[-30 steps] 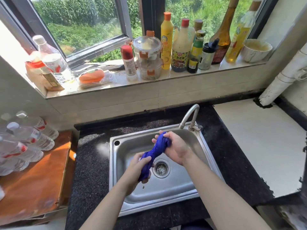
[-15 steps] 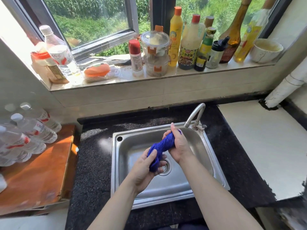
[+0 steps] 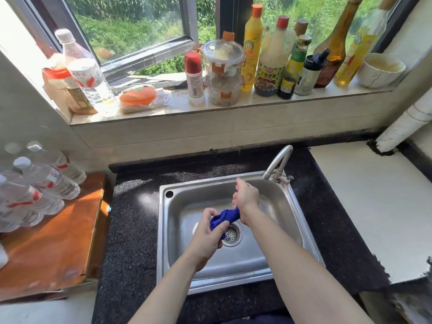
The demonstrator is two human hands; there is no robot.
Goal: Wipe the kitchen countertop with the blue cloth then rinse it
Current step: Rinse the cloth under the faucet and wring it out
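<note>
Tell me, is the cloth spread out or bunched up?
Bunched up. The cloth is a tight twisted roll, gripped by the left hand and right hand above the sink.

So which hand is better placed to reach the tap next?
Probably the right: the right hand grips the upper end of the blue cloth close to the tap, while the left hand holds the lower end over the drain, farther away.
</note>
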